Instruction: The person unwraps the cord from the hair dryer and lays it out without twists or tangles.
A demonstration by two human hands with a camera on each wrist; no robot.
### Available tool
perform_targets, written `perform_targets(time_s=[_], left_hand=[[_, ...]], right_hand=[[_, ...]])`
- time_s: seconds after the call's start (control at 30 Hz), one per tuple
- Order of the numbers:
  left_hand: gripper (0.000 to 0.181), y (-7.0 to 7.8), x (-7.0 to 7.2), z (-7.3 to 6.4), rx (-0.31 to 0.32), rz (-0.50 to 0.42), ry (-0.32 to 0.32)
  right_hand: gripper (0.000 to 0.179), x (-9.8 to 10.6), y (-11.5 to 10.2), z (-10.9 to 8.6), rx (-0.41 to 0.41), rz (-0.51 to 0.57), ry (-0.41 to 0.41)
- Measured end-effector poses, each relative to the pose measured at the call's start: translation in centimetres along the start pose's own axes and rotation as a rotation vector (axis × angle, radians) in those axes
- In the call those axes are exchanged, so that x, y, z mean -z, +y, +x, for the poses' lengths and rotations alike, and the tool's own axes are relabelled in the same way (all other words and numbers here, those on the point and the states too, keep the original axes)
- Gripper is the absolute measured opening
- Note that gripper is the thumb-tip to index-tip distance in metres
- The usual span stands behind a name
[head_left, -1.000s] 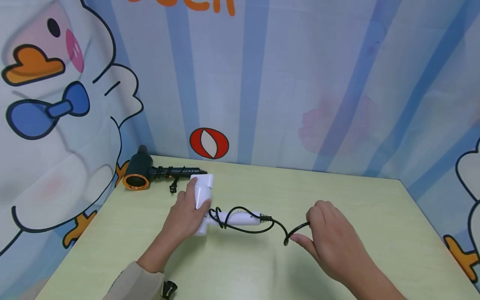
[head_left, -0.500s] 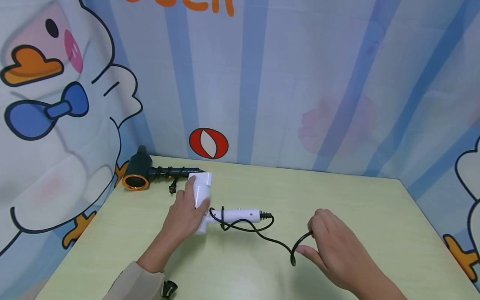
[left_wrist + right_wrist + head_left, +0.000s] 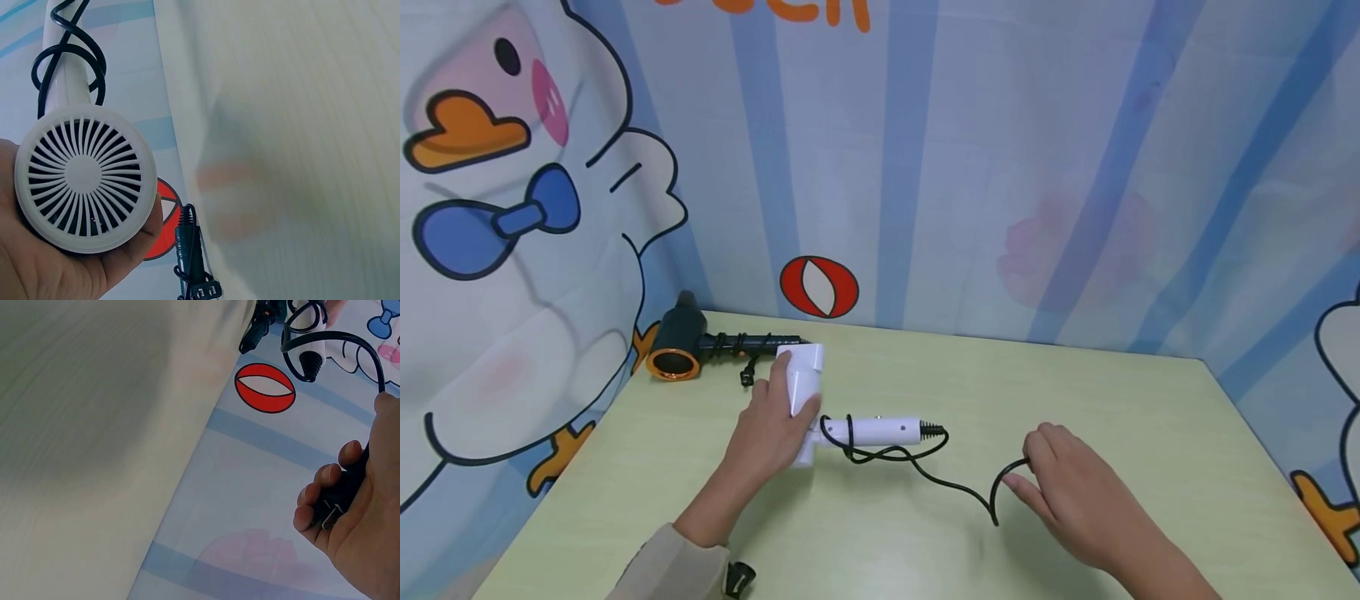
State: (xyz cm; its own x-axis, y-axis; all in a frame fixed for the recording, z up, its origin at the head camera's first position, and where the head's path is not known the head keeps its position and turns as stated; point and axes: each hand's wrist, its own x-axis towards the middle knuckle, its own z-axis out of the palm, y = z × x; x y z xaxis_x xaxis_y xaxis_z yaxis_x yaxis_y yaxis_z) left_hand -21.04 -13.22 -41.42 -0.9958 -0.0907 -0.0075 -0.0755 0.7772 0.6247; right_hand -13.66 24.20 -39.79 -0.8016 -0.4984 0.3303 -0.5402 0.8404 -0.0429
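A white hair dryer (image 3: 802,387) sits just below centre of the head view, over the desk (image 3: 1120,400), its barrel running roughly from 12 to 6 o'clock and its handle (image 3: 880,431) pointing to 3. The left hand (image 3: 767,429) comes in from 7 o'clock and grips the barrel, fingers curled around it, with the round vent grille (image 3: 83,175) facing the left wrist camera. Whether the dryer touches the desk, I cannot tell.

Its black power cord (image 3: 940,481) loops around the handle, then trails off toward 4 o'clock, making a sharp bend just beside the right hand (image 3: 1075,492). That hand's fingers are curled closed around the black plug (image 3: 342,487) (its metal prongs show in the right wrist view).

At 10 o'clock from the white dryer, near the desk's far edge, lies a black hair dryer (image 3: 681,333) with an orange rim. Its cord is wound about its handle, which also points to 3 o'clock. Behind the desk hangs a blue-striped backdrop (image 3: 985,167), with a cartoon duck (image 3: 497,350) toward 9 o'clock and a red-and-white oval (image 3: 805,287) near 11.
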Motion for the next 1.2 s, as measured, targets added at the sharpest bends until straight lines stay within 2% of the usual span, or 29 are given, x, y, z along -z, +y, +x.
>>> perform_targets(time_s=[0.17,0.37,0.47,0.8,0.93,1.03,1.2], left_hand=[[0.081,0.0,0.0,0.0,0.004,-0.001,-0.007],[0.081,0.1,0.0,0.0,0.012,0.005,-0.003],[0.082,0.1,0.0,0.0,0.014,0.008,-0.002],[0.082,0.2,0.2,-0.2,0.020,0.010,-0.003],[0.082,0.2,0.2,-0.2,0.017,0.007,-0.004],[0.082,0.2,0.2,-0.2,0.014,0.004,-0.001],[0.082,0.1,0.2,-0.1,0.018,-0.005,0.000]], right_hand=[[0.027,-0.3,0.4,0.0,-0.011,0.003,-0.010],[0.010,-0.1,1.0,-0.1,-0.039,0.096,0.009],[0.009,-0.1,1.6,-0.2,-0.025,0.111,0.024],[0.022,-0.3,3.9,-1.0,0.031,0.068,0.053],[0.018,-0.5,4.6,-1.3,0.034,0.035,0.059],[0.007,-0.8,5.2,-1.5,0.047,0.000,0.081],[0.052,-1.4,6.4,-1.8,0.061,-0.077,0.102]])
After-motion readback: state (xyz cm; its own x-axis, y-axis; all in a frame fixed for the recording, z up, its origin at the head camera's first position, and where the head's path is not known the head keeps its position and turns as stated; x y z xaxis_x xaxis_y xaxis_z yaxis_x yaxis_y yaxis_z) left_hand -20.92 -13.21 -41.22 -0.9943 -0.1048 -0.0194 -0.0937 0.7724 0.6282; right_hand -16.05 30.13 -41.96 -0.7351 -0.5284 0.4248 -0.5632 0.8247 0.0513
